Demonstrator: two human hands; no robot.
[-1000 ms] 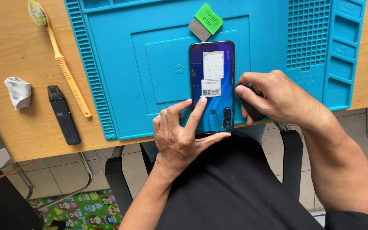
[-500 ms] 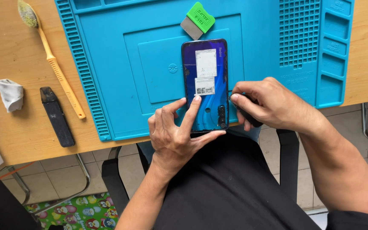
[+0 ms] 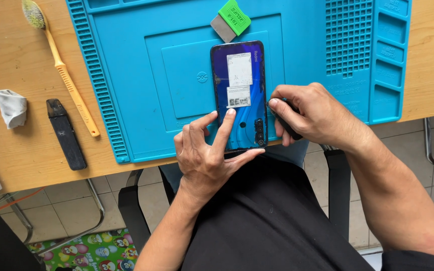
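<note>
Smartphone (image 3: 239, 95) lies back side up on the blue silicone repair mat (image 3: 141, 75), its camera end at the mat's near edge, right by the near edge of the wooden desk (image 3: 11, 145). Judging by looks: light, stiff, glossy glass-like back, so slippery and easy to crack; hold it by the long side edges, not the back panel or the camera strip. Two pale stickers sit on the back.

Your left hand (image 3: 204, 155) is mostly spread, index finger pressed flat on the phone's back near the near end, thumb under the near edge; it pins the phone, no closed grip. Your right hand (image 3: 310, 113) is curled shut around a small dark tool (image 3: 286, 125), its tip at the phone's right side edge; can't tell if it's in the seam.

Green-handled scraper (image 3: 231, 20) sits just beyond the phone's far end on the mat. Left of the mat on the desk: yellow brush (image 3: 61, 70), black stick-shaped device (image 3: 66, 133), crumpled white cloth (image 3: 12, 108).
</note>
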